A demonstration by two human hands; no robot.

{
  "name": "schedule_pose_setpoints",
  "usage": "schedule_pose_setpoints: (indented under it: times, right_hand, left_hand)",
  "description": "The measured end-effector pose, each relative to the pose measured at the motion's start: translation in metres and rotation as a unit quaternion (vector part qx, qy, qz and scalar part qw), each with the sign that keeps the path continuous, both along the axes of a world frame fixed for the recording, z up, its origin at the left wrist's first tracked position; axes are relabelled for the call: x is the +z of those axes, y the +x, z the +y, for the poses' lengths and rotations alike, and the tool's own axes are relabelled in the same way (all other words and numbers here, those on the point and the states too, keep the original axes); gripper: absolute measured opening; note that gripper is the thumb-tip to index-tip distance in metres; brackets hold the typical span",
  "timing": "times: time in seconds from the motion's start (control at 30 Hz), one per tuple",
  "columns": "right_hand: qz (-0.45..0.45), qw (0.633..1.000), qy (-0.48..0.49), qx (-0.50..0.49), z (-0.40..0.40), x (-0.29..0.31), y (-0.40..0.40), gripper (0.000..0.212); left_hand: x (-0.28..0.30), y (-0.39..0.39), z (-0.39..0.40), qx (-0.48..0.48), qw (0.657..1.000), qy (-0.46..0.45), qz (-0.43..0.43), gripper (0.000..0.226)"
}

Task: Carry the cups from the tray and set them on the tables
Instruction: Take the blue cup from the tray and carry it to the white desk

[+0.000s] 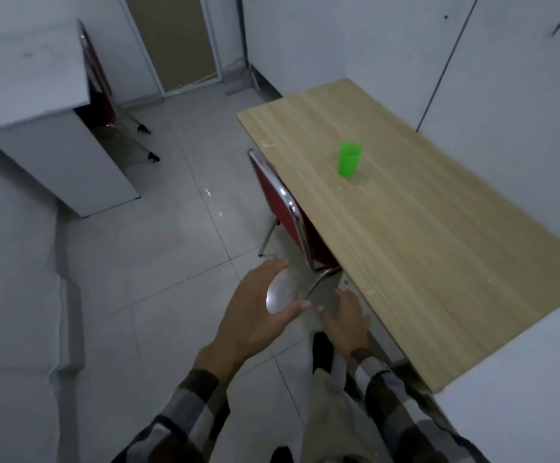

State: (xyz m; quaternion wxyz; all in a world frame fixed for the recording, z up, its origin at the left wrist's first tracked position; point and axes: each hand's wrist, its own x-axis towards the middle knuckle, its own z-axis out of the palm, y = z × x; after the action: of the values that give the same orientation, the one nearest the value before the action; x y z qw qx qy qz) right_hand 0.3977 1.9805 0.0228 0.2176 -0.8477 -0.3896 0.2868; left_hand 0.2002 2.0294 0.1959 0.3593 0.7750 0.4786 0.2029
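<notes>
A green plastic cup (pixel 349 159) stands upright on the light wooden table (pixel 439 248) to my right, toward its far half. My left hand (pixel 255 315) hangs over the floor in front of me with fingers spread and nothing in it. Just left of the table's near edge, my right hand (pixel 347 324) is lower, fingers loosely apart and empty. Both hands are well short of the cup. No tray is in view.
A red chair with a chrome frame (pixel 285 208) is tucked against the wooden table's left side. A white table (pixel 28 78) stands at the far left with another red chair (pixel 99 81) behind it. A door (pixel 175 41) is at the back. Tiled floor (pixel 171 228) lies between.
</notes>
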Motion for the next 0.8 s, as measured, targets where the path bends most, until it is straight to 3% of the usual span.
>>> schedule_pose_setpoints:
  times: [0.23, 0.37, 0.8]
  right_hand:
    - [-0.15, 0.98, 0.112, 0.061, -0.087, 0.117, -0.035, 0.069]
    - [-0.209, 0.963, 0.157, 0.07, -0.127, 0.17, -0.04, 0.072]
    - [-0.116, 0.965, 0.222, 0.08, -0.307, 0.21, -0.011, 0.071]
  left_hand:
    - [0.036, -0.04, -0.083, 0.042, 0.985, 0.114, 0.123, 0.094]
    - [0.056, -0.041, -0.12, 0.047, 0.978, 0.153, 0.133, 0.099]
    - [0.067, -0.029, -0.288, 0.125, 0.962, 0.183, 0.158, 0.104]
